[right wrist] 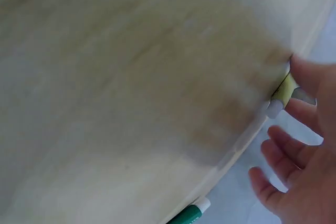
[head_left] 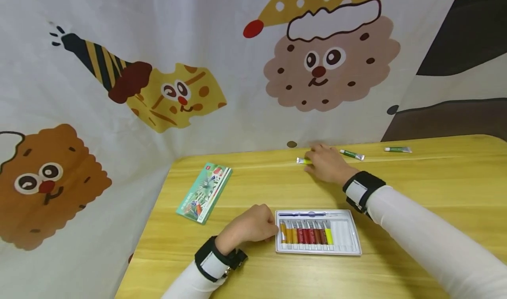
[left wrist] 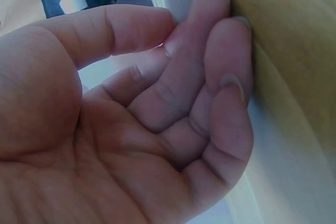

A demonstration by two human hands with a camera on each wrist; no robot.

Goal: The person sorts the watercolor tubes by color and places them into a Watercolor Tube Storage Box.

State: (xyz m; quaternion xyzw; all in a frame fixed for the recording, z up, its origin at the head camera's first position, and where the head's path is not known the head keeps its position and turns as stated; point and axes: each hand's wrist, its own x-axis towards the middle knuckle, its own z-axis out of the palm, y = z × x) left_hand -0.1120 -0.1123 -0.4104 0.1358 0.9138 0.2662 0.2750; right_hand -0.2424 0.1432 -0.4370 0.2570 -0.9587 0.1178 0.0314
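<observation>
A white plastic paint tray (head_left: 345,253) lies on the table, holding a row of paint tubes (head_left: 305,236) in yellow, red and brown, with a thin paintbrush (head_left: 303,214) along its far side. At its left edge is my left hand (head_left: 255,223), fingers curled; the left wrist view shows thumb and index finger at the white edge. Farther back, my right hand (head_left: 328,163) pinches a small yellow paint tube (head_left: 303,161) between thumb and index finger. The right wrist view shows the yellow tube (right wrist: 284,91) at those fingertips, the other fingers spread loosely.
Two green paint tubes (head_left: 352,154) (head_left: 398,149) lie near the table's back edge, right of my right hand. A green paint box (head_left: 203,193) lies on the left. Behind the wooden table (head_left: 253,176) hangs a printed cloth (head_left: 237,127).
</observation>
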